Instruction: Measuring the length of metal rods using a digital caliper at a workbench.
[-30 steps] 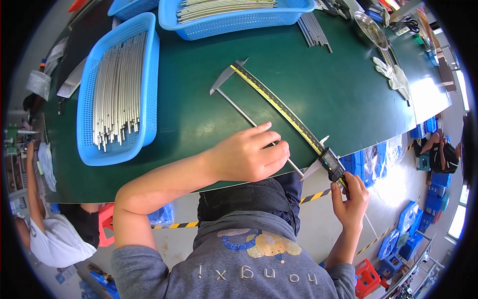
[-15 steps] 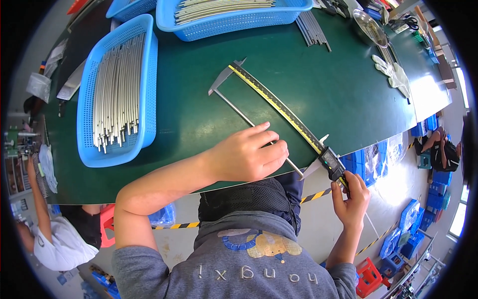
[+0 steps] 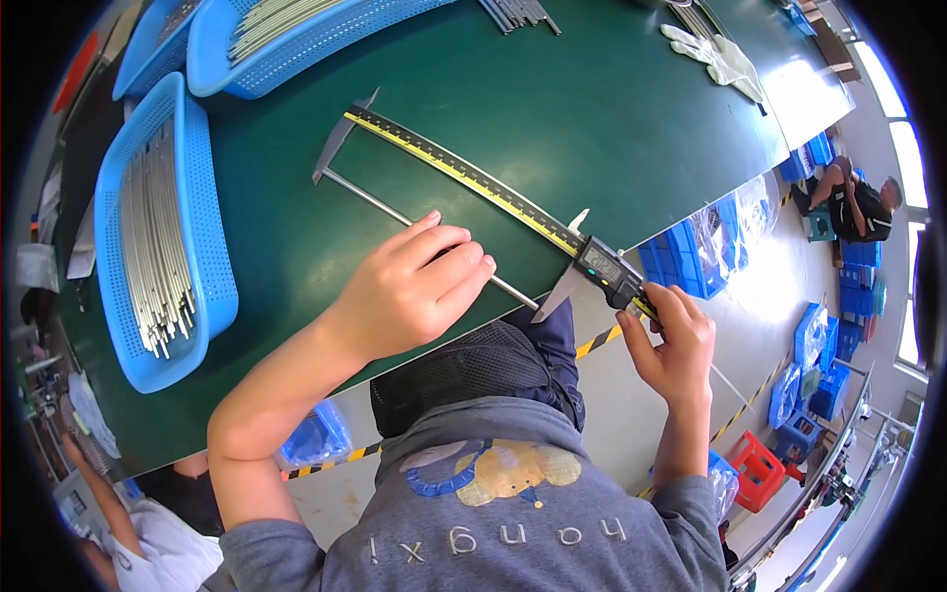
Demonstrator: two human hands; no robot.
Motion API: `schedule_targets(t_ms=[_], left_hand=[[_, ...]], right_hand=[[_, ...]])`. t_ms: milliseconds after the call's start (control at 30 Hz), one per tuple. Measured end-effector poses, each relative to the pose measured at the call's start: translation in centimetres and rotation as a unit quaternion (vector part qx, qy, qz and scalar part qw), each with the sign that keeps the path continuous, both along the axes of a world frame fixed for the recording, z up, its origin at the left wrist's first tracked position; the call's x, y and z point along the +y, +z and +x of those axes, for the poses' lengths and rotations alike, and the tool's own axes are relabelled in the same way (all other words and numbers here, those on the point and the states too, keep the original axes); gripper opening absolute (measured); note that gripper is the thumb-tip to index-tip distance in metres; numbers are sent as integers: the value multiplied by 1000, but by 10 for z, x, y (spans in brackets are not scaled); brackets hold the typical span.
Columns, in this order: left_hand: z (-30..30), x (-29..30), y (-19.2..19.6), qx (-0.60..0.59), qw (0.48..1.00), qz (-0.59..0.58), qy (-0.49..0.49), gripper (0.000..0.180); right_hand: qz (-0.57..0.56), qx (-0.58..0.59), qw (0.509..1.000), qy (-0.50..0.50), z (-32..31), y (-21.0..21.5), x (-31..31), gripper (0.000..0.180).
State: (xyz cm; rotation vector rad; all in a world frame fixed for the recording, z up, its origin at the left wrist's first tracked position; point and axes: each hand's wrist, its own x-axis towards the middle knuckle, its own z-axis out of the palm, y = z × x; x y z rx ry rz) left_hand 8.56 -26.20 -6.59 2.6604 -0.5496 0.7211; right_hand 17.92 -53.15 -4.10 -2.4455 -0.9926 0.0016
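My left hand is closed on a thin metal rod near its middle, holding it just above the table's front edge. A long digital caliper with a yellow-edged scale spans the rod. One jaw meets the rod's far end, and the sliding jaw is at its near end. The black display unit sits by the table edge. My right hand grips the caliper just past that unit, thumb and fingers pinching the beam's end.
On the green table, a blue basket of metal rods stands at left, with more blue baskets behind. Dark rods and a white glove lie farther back. Other people sit at far right and lower left. Blue crates stand beyond the table edge.
The view has turned, so table, baskets, rod and caliper appear farther left and tilted. Both hands keep their holds, and the caliper still spans the rod.
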Motion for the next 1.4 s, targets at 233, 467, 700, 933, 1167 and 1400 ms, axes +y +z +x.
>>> schedule_targets(t_ms=[233, 467, 700, 933, 1167, 1400], left_hand=[[1, 0, 0, -9, 1000, 11, 2, 12], [2, 0, 1, -3, 1000, 13, 3, 14], [4, 4, 3, 3, 1000, -5, -12, 16], [3, 8, 6, 37, 999, -25, -13, 28], [2, 8, 7, 46, 999, -23, -10, 28], [4, 8, 2, 63, 998, -30, -2, 27]], right_hand=[[10, 3, 1000, -8, -3, -8, -2, 31], [1, -9, 999, -35, -4, -10, 0, 34], [-13, -19, 999, -35, -4, -14, 0, 34], [4, -12, 1000, -27, -3, -12, 1, 33], [-5, 2, 1000, -22, -4, -11, 0, 35], [-18, 14, 1000, -16, -2, -17, 1, 34]])
